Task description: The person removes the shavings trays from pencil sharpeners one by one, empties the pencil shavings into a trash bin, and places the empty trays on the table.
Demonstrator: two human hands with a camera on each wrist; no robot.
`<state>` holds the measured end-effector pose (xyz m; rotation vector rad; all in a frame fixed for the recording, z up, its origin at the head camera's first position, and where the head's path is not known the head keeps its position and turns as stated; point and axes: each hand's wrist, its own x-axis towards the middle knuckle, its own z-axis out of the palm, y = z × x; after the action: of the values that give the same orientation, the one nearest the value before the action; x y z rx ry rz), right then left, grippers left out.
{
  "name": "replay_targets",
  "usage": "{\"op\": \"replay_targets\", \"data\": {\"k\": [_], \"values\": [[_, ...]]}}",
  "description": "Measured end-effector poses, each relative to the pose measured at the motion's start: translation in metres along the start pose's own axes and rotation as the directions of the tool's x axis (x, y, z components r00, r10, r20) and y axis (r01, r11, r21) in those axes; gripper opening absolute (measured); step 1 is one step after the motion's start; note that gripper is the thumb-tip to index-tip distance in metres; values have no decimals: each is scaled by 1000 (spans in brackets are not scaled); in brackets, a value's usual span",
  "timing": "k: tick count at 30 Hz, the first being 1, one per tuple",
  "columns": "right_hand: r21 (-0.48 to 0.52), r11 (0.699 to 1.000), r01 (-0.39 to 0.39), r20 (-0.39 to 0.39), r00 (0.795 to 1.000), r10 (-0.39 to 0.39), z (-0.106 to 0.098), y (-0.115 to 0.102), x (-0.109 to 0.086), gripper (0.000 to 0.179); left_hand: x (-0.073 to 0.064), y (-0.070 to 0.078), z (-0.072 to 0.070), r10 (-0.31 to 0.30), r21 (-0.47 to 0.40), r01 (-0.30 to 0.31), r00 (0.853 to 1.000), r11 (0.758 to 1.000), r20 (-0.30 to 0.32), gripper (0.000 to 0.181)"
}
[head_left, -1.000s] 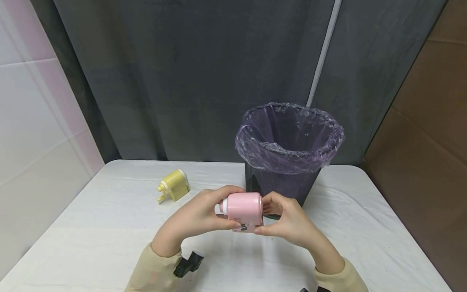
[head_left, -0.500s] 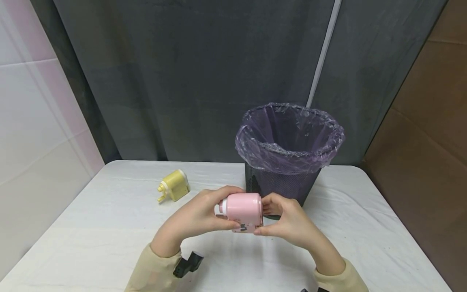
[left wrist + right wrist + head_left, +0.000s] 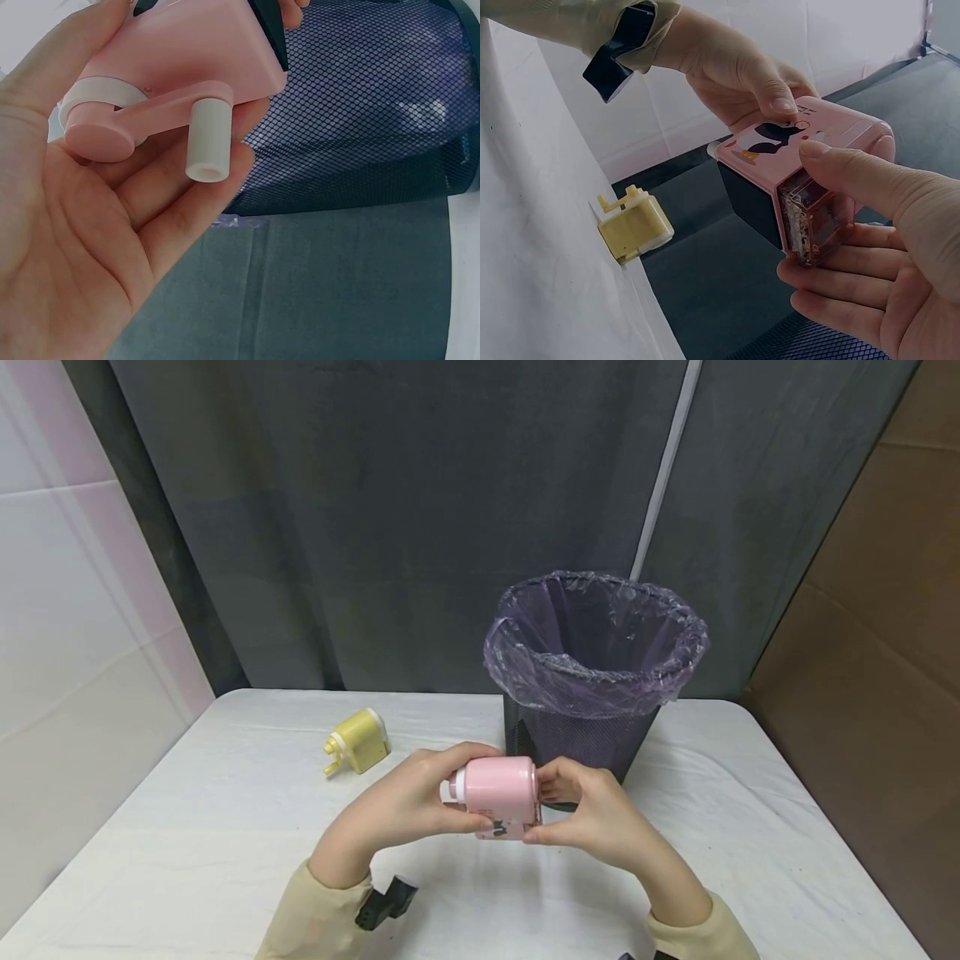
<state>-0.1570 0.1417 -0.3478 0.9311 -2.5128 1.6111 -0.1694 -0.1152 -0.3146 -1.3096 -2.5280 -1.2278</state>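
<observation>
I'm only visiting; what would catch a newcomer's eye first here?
Probably the pink crank-handled box, held front and centre between the person's left grip and right grip. Behind it stands a dark mesh bin with a purple liner. Farther left, a similar yellow box lies on the white cloth.

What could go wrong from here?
1. Spill: the clear drawer seems to hold shavings, and the pink sharpener is in front of the bin, not over it; anything escaping might hit the white cloth.
2. Jerk: the right grip is at the drawer end, so a hard pull might pop it open.
3. Snag: the crank handle juts out by the left grip and might catch.
</observation>
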Motion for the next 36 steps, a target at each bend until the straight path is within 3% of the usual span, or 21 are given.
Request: {"op": "replay_targets", "data": {"k": [8, 36], "values": [[-6, 1000, -8, 6, 1000, 8, 0, 0, -1, 48, -1, -3, 0, 23, -7, -23, 1000, 1000, 3, 58], [10, 1000, -2, 26, 1000, 2, -5, -1, 0, 49, -1, -3, -2, 15, 1, -15, 1000, 1000, 8, 57]]}}
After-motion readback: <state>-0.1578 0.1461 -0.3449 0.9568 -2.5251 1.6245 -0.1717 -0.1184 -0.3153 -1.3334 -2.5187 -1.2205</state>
